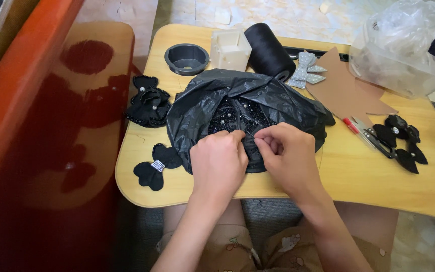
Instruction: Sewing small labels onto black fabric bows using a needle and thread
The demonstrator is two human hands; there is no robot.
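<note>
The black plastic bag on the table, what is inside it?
The black plastic bag holds many small black beads and some pearl-like ones. The left hand and right hand cover its lower part.

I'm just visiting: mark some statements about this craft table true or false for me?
1. Both hands, left hand and right hand, meet over the black plastic bag. True.
2. The bag holds red buttons. False: dark beads show inside.
3. A black thread spool lies behind the bag. True.
4. The silver bow sits at the table's left edge. False: it lies right of the spool.
</note>
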